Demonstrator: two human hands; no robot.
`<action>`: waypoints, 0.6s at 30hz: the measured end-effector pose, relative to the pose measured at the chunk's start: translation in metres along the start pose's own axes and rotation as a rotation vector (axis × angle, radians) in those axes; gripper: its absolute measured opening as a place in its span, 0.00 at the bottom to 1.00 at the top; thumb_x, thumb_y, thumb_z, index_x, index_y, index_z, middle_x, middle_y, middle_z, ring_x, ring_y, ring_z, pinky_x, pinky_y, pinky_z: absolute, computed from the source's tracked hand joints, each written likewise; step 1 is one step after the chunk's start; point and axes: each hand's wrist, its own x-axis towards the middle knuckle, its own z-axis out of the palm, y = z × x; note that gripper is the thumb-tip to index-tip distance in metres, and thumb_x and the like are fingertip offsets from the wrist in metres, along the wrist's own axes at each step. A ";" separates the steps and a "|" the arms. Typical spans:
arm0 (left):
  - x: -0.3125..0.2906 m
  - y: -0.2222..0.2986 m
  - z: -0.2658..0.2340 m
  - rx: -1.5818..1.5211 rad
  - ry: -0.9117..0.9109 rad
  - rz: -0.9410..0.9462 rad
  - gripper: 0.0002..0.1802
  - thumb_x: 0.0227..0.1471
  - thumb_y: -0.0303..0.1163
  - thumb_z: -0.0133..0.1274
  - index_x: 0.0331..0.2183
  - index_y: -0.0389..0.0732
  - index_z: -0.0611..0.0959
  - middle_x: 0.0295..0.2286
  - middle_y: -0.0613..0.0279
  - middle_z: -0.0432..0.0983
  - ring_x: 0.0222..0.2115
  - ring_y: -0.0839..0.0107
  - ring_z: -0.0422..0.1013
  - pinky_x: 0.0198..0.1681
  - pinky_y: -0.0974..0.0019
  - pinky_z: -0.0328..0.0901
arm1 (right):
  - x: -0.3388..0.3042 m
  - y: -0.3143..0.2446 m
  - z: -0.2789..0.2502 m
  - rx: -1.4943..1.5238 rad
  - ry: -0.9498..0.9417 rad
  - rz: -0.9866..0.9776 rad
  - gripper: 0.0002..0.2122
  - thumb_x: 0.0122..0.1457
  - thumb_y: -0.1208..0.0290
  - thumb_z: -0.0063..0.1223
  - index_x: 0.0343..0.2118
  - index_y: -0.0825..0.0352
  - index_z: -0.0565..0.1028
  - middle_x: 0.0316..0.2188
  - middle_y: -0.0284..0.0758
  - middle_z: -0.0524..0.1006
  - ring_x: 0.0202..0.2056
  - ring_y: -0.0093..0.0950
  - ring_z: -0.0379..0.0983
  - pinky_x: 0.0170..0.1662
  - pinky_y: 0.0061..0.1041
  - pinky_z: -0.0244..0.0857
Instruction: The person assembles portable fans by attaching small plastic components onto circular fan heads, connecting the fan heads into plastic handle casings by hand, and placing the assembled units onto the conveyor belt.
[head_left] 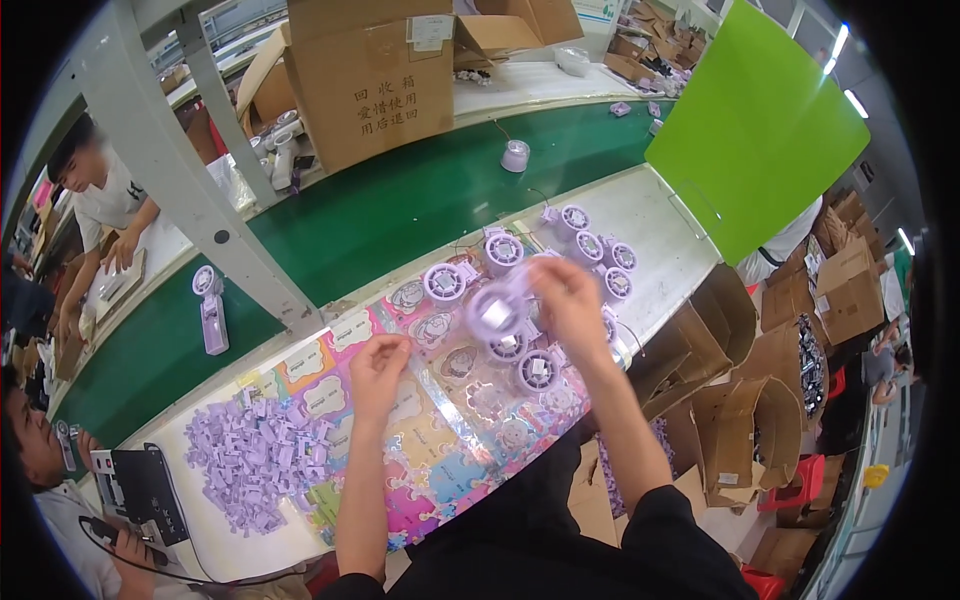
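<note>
My right hand (568, 300) pinches one purple fan head (497, 312) above the colourful sheets (455, 470), seemingly the handling step, while my left hand (378, 375) hovers narrow, whether empty I cannot tell, and the next move probably calls for steady, gentle placing.

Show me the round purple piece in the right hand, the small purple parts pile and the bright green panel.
Round purple piece (496, 313), head view: its pale centre.
Small purple parts pile (253, 456), head view: middle of the heap.
Bright green panel (760, 130), head view: middle of its face.
</note>
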 end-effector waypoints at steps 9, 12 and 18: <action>0.001 -0.008 0.011 0.355 0.001 0.166 0.05 0.52 0.23 0.59 0.35 0.35 0.83 0.29 0.62 0.80 0.28 0.77 0.73 0.34 0.72 0.68 | 0.072 0.039 -0.102 -0.099 0.415 -0.093 0.15 0.61 0.66 0.59 0.43 0.75 0.79 0.34 0.36 0.80 0.35 0.22 0.74 0.39 0.22 0.66; 0.003 -0.009 0.010 0.336 -0.008 0.135 0.05 0.53 0.23 0.59 0.35 0.35 0.83 0.29 0.62 0.81 0.28 0.76 0.73 0.34 0.72 0.68 | 0.072 0.048 -0.117 -0.217 0.386 -0.056 0.16 0.59 0.65 0.61 0.42 0.75 0.79 0.31 0.36 0.81 0.31 0.22 0.74 0.36 0.23 0.67; 0.003 -0.007 0.011 0.369 -0.007 0.151 0.05 0.53 0.24 0.59 0.35 0.35 0.83 0.29 0.62 0.81 0.27 0.76 0.73 0.34 0.71 0.68 | 0.072 0.064 -0.125 -0.346 0.338 -0.004 0.16 0.59 0.65 0.60 0.44 0.73 0.78 0.31 0.37 0.81 0.31 0.22 0.76 0.32 0.23 0.68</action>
